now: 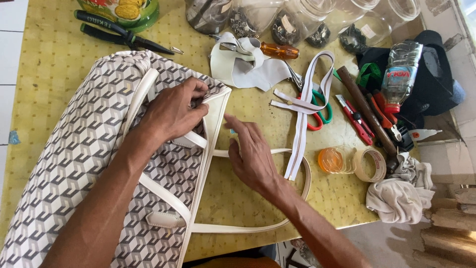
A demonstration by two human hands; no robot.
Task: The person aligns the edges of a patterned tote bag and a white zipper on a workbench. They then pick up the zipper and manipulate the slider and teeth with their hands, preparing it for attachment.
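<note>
Two hands on job | L hand (173,111) pinching top edge of patterned tote bag (84,149), lying on yellow surface (238,198) | R hand (253,154) open, fingers resting at bag's cream rim, holding nothing | white zipper strip (302,106) + scissors (320,109) lying nr R.

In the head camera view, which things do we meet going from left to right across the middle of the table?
Patterned bag → left hand on the bag's top edge → right hand → white zipper strip → orange tape roll → beige tape roll → crumpled cloth.
</note>
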